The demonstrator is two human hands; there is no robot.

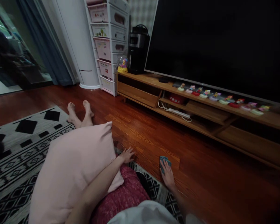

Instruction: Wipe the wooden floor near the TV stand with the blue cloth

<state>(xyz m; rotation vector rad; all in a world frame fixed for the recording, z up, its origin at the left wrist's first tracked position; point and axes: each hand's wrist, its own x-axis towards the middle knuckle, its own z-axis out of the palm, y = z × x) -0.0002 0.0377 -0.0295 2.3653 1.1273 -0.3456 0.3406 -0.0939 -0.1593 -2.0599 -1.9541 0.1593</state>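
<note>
My left hand (128, 154) rests at the rug's edge by the wooden floor, fingers spread and nothing in it. Its forearm crosses a large pale pink cushion (77, 158) that lies over my legs. To the right, my right hand (168, 177) lies with fingers stretched out over a small teal piece (162, 158) on the floor. It looks like a folded cloth, but the hand covers much of it and its kind is not certain.
A long wooden TV stand (140, 99) bears a large dark television (212, 46) and several small colourful figurines (206, 93). A drawer tower (107, 46), a snow globe (123, 63) and a black appliance (137, 49) stand at its left. Beneath me is a patterned rug (37, 124).
</note>
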